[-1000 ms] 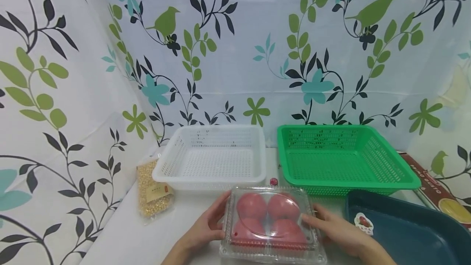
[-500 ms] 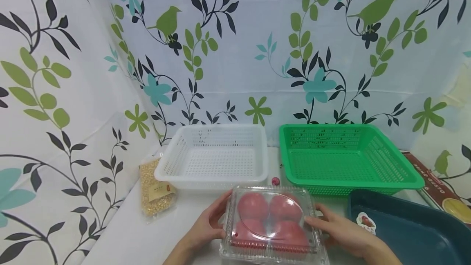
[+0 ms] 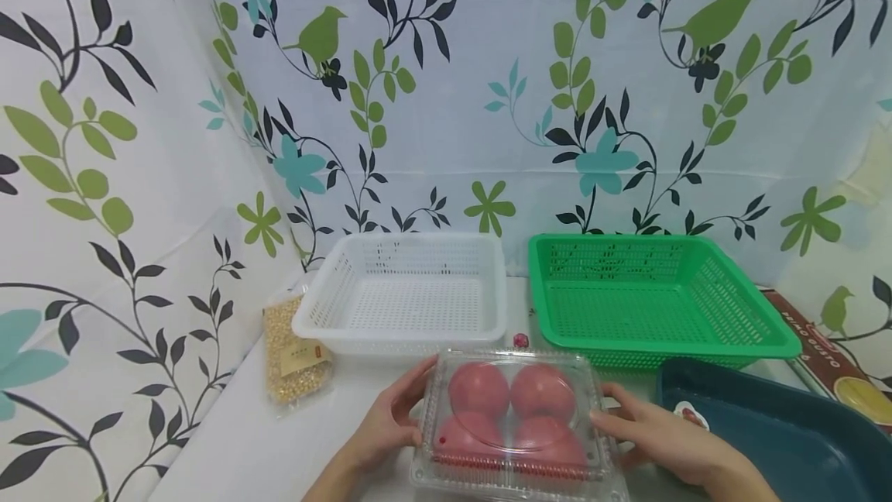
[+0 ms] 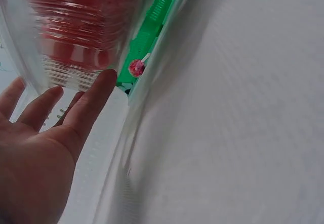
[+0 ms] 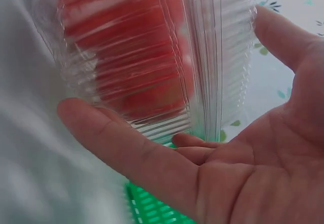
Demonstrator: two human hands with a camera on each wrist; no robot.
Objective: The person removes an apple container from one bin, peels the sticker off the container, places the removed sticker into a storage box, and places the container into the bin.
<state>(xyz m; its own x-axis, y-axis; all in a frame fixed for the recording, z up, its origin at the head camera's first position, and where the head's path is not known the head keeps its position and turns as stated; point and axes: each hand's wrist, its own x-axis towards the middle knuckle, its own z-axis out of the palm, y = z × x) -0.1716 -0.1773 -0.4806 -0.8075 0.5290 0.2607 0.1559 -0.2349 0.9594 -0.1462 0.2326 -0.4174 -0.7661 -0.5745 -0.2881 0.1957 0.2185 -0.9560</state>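
Note:
A clear plastic clamshell box (image 3: 519, 452) with several round red fruits (image 3: 542, 393), which look like tomatoes, is between my two hands at the front middle. My left hand (image 3: 379, 428) holds its left side; in the left wrist view the nearly straight fingers (image 4: 93, 100) reach its ribbed wall. On the opposite side, my right hand (image 3: 665, 436) grips the box. The right wrist view has the thumb (image 5: 283, 37) by the lid rim and a finger (image 5: 109, 133) under the box's lower edge. A gap shows between box and table in the left wrist view.
A white basket (image 3: 400, 343) and a green basket (image 3: 669, 355) stand behind the box. Yellow kernels fill a bag (image 3: 296, 355) at left. A dark blue tray (image 3: 780, 401) and a brown package (image 3: 836, 362) lie at right. One small pink-red item (image 3: 520, 341) sits between the baskets.
My right hand has shifted slightly right, its thumb sliding from the lid's top to its edge. The box looks slightly larger and nearer. Both hands stay at its sides.

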